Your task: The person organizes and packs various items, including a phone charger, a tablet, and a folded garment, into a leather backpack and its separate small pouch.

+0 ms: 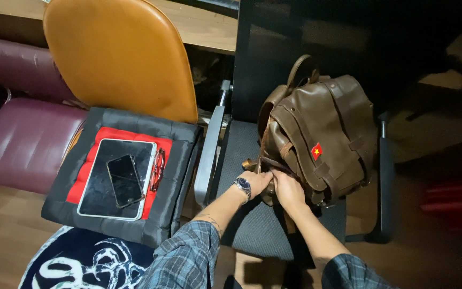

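— Fingers [266, 176] of both hands are curled in at the lower front of the brown leather backpack [322, 136], pinching a dark strap [276, 163] there. Do you see it the same?

— Yes. The left hand [256, 181], with a wristwatch [243, 185] on its wrist, is closed on the near end of that strap; the right hand [288, 190] sits just beside it, touching, its fingers bent down onto the same strap and the bag's leather. How tightly the right one holds, I cannot tell.

— Where does the backpack stand?

— Upright on the dark mesh seat of an office chair [263, 225], leaning toward the chair's back, its top handle up. A small red patch [316, 151] shows on its front flap.

— And to the left?

— Another chair with an orange backrest [118, 53], carrying a grey cushion [180, 160] with a red centre. On the cushion lies a tablet [102, 198], a phone [124, 181] lying on top of the tablet, and a pair of red-framed glasses [158, 168] just beside the tablet's right edge.

— Sleeves?

— Both forearms come out of plaid sleeves [188, 257]. A maroon padded seat [22, 139] is at far left, and a round dark rug with white figures [81, 265] lies on the wooden floor.
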